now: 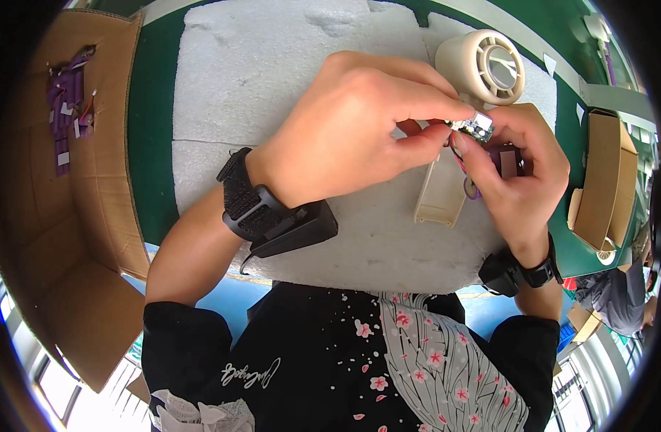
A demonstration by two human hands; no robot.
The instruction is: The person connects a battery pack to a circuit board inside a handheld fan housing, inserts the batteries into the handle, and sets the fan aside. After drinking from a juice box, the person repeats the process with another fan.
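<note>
My right hand [526, 173] grips a small circuit board [480, 127] between thumb and fingers. Closed in a pinch, my left hand [366, 119] meets the board's left end; the fingertips hide what exactly they hold there. Red and dark wires [458, 153] run down from the board. Partly covered by the right fingers is a purple battery [505, 160]. Behind the hands lies a cream handheld fan [481, 68] with a round slotted head. Its trough-shaped handle shell [441, 193] extends toward me beneath the hands.
White foam sheets [237, 86] cover much of the green table [156, 137]. At the left stands a large cardboard box [103, 216] with several purple batteries [69, 108] in it. A smaller cardboard box [603, 183] sits at the right edge. Another person [618, 295] is at the far right.
</note>
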